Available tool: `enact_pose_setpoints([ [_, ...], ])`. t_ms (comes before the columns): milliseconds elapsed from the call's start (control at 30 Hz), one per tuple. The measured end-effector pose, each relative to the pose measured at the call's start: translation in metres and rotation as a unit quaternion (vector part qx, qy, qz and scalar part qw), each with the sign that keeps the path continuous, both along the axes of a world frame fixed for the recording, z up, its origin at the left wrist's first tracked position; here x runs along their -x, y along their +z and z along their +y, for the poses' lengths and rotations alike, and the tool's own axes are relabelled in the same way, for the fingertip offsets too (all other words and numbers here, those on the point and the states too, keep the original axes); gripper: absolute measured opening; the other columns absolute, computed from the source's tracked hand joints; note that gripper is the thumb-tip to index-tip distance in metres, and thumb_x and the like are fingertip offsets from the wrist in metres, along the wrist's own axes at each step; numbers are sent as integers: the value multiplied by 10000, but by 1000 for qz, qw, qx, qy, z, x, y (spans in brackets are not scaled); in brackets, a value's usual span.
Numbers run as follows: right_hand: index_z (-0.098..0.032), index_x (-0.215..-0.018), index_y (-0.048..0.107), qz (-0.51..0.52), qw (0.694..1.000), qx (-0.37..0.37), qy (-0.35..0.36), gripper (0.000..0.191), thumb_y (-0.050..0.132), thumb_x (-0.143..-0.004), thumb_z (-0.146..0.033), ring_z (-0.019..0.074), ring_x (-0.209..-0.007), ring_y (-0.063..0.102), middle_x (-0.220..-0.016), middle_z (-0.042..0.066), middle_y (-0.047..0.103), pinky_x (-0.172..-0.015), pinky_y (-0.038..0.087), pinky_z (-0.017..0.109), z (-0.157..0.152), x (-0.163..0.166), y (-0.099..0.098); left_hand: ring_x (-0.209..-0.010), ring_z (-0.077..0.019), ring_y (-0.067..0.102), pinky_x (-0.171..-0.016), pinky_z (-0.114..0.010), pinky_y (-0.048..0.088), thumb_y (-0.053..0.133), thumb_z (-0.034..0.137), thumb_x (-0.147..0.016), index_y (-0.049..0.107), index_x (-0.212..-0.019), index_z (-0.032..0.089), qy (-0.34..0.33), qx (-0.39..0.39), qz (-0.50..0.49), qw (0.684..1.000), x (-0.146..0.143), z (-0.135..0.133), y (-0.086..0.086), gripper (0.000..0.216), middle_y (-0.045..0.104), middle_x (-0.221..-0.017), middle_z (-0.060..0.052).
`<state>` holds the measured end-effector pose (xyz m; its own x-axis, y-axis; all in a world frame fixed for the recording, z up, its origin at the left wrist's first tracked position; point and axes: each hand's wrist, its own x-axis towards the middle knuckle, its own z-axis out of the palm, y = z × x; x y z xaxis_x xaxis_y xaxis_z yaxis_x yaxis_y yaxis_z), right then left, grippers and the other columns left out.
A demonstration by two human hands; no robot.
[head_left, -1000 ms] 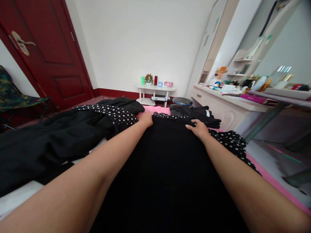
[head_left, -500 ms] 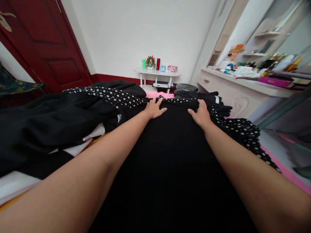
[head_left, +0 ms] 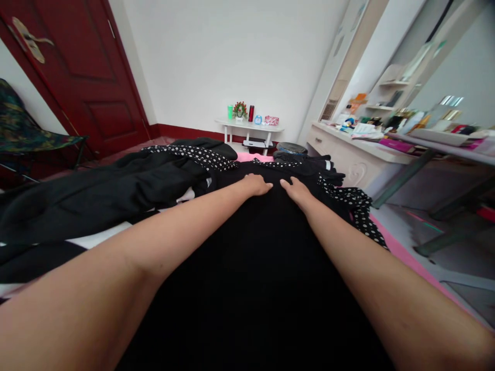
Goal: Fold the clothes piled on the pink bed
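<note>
Black cloth: under our left hand and right hand, thumbs out; whether pinching, we cannot tell. Dotted cloth: to left and right.

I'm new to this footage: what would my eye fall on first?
The left hand and right hand come first, close together on black cloth in the middle. Next is the dark red door at upper left, then the white-dotted fabric on both sides of the hands.
</note>
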<state>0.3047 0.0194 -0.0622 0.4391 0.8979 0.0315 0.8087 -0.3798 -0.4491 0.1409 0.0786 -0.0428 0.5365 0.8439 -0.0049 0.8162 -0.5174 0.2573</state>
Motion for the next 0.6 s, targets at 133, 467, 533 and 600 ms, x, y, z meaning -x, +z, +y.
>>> enact_pose_setpoints([
  [133, -279, -1438, 312, -71, 993, 11, 90, 664, 314, -877, -634, 309, -1396, 193, -1519, 71, 266, -1086, 169, 577, -42, 0, -8, -1422, -308, 102, -1112, -494, 178, 229, 702, -856, 245, -1466, 276, -42, -20, 13, 999, 36, -36, -19, 743, 135, -1557, -72],
  [467, -239, -1443, 332, -186, 981, 39, -42, 667, 183, -907, -607, 300, -1400, 181, -1528, 84, 242, -1086, 169, 551, -103, -27, -21, -1423, -238, 135, -1130, -387, 171, 276, 536, -920, 304, -1448, 191, -58, -31, 32, 997, 121, -93, -19, 631, 180, -1544, -93],
  [533, -243, -1437, 345, -192, 980, 32, -39, 661, 186, -907, -603, 297, -1396, 196, -1523, 78, 258, -1085, 181, 541, -103, -24, -21, -1388, -211, 265, -1112, -343, 235, 385, 427, -903, 424, -1382, 209, -65, -35, 7, 997, 140, -107, -13, 527, 314, -1502, -75],
  [600, -246, -1434, 351, -197, 979, 31, -44, 651, 192, -908, -596, 291, -1392, 206, -1520, 71, 269, -1084, 194, 530, -103, -23, -22, -1255, -186, 468, -1041, -294, 344, 449, 299, -867, 584, -1220, 247, -64, -44, -23, 997, 164, -120, -4, 382, 532, -1350, -35],
])
